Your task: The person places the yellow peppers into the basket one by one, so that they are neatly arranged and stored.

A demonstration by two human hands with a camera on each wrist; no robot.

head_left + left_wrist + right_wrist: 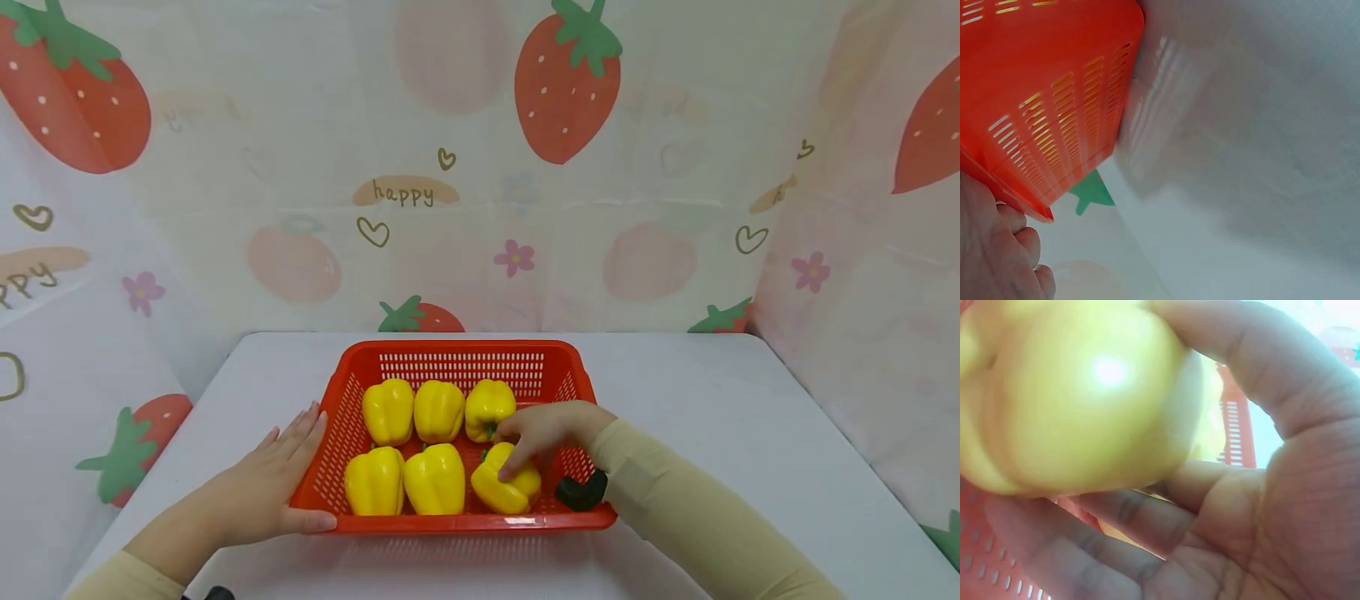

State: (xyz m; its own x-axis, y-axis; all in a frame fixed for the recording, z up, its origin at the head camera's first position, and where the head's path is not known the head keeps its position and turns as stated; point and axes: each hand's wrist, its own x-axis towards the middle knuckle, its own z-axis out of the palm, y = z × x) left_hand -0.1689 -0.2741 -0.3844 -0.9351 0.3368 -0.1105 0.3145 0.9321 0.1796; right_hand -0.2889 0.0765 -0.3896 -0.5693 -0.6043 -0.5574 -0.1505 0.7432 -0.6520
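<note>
A red plastic basket (457,523) holds several yellow bell peppers in a back row and a front row. My right hand (551,429) reaches into it and grips the front right yellow bell pepper (504,487), which lies tilted. In the right wrist view, thumb and fingers lie around that pepper (1085,406). Just behind it sits another bell pepper (489,408). My left hand (262,487) rests on the basket's front left corner, its fingers straight along the left rim and the thumb on the front rim. The left wrist view shows the basket's slotted outer wall (1054,119) beside the hand.
The basket stands on a white table (690,417). A curtain with strawberry prints (480,275) hangs behind and on both sides. A black wrist-worn piece (581,492) shows under the right wrist, over the basket's right end.
</note>
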